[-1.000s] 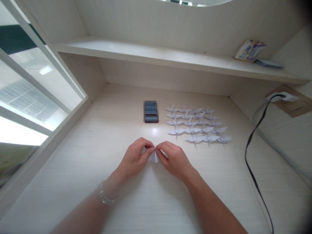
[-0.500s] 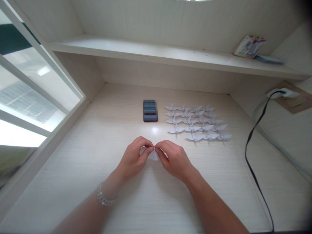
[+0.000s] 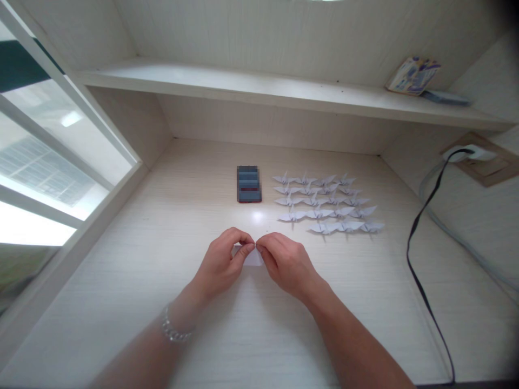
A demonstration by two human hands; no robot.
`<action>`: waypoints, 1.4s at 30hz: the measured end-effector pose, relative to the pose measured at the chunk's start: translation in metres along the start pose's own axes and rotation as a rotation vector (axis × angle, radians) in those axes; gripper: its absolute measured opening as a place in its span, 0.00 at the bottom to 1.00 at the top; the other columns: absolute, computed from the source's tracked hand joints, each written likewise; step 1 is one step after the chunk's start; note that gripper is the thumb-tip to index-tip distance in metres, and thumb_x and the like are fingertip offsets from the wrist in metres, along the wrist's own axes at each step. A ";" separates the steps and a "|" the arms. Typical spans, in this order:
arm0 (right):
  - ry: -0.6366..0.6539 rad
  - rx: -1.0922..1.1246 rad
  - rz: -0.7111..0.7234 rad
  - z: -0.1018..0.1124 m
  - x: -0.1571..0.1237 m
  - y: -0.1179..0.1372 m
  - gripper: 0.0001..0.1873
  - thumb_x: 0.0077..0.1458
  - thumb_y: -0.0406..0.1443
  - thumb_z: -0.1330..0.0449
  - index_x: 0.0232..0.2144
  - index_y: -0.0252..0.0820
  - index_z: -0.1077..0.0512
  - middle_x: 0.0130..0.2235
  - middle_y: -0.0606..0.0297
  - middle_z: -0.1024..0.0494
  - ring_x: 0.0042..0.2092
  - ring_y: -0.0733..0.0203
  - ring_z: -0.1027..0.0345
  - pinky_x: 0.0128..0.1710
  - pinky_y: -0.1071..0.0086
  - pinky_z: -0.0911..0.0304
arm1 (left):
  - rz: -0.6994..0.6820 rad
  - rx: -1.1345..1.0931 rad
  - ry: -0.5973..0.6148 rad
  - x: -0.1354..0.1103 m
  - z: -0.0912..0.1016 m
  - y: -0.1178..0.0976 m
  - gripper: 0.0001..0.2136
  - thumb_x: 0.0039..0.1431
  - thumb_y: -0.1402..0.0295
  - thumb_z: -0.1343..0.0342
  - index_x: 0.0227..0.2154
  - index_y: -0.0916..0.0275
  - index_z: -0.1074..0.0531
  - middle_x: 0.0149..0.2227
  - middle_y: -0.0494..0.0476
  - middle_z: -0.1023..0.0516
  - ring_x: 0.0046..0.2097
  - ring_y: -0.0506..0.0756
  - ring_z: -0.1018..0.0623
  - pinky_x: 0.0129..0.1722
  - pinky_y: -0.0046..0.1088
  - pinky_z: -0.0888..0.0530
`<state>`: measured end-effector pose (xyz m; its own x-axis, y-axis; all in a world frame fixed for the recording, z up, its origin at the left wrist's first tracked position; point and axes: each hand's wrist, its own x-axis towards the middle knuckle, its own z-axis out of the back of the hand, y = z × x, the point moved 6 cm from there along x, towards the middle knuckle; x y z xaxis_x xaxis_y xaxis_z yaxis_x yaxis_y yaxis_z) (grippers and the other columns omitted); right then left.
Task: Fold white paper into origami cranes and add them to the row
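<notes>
A small piece of white paper (image 3: 253,258) is pinched at its far edge between my two hands, just above the desk. My left hand (image 3: 227,255) grips it between thumb and index finger. From the other side, my right hand (image 3: 287,260) pinches the same edge, its fingertips meeting those of the left. Part of the paper is hidden behind the fingers. Beyond my right hand, several folded white paper cranes (image 3: 324,201) stand in rows on the desk.
A phone with a blurred-out screen (image 3: 248,184) lies beyond my hands. A black cable (image 3: 417,227) runs down the right side from a wall socket (image 3: 486,162). Overhead, a shelf (image 3: 243,86) crosses the desk, holding a small box (image 3: 412,75). A window (image 3: 48,140) is at left.
My hands stay nearly in place, fingertips still together. The paper between them appears slightly flatter and shifted a little left. The view has moved very slightly.
</notes>
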<state>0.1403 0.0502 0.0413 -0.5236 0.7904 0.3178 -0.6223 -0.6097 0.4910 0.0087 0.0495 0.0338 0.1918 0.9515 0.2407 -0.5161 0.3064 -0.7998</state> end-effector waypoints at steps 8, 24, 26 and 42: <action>-0.027 -0.030 0.011 -0.002 0.000 0.002 0.10 0.61 0.32 0.53 0.34 0.40 0.31 0.34 0.60 0.25 0.38 0.61 0.33 0.37 0.69 0.38 | 0.001 -0.003 -0.016 0.000 0.000 0.001 0.05 0.59 0.70 0.51 0.30 0.61 0.31 0.31 0.54 0.28 0.36 0.53 0.29 0.37 0.30 0.32; -0.048 -0.116 0.086 0.001 0.000 0.011 0.12 0.59 0.30 0.53 0.30 0.41 0.31 0.32 0.62 0.24 0.36 0.61 0.33 0.35 0.69 0.41 | 0.010 -0.006 -0.033 -0.001 0.000 -0.001 0.05 0.57 0.72 0.51 0.29 0.61 0.31 0.31 0.54 0.29 0.35 0.53 0.29 0.37 0.29 0.32; -0.054 -0.094 0.090 0.001 0.000 0.011 0.12 0.60 0.31 0.53 0.31 0.41 0.31 0.33 0.62 0.24 0.37 0.61 0.33 0.36 0.69 0.40 | 0.016 -0.018 -0.028 0.000 0.000 0.000 0.05 0.58 0.72 0.51 0.29 0.61 0.31 0.30 0.54 0.29 0.35 0.53 0.29 0.37 0.29 0.32; -0.077 0.006 0.052 0.004 0.000 0.005 0.10 0.60 0.31 0.52 0.35 0.40 0.30 0.36 0.61 0.24 0.40 0.60 0.32 0.41 0.68 0.38 | 0.023 -0.080 -0.034 0.000 0.001 0.001 0.04 0.58 0.70 0.50 0.31 0.62 0.31 0.32 0.54 0.29 0.36 0.51 0.29 0.37 0.27 0.32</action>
<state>0.1394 0.0474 0.0473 -0.5083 0.7602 0.4046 -0.5917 -0.6497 0.4772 0.0077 0.0502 0.0337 0.1518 0.9591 0.2389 -0.4519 0.2823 -0.8462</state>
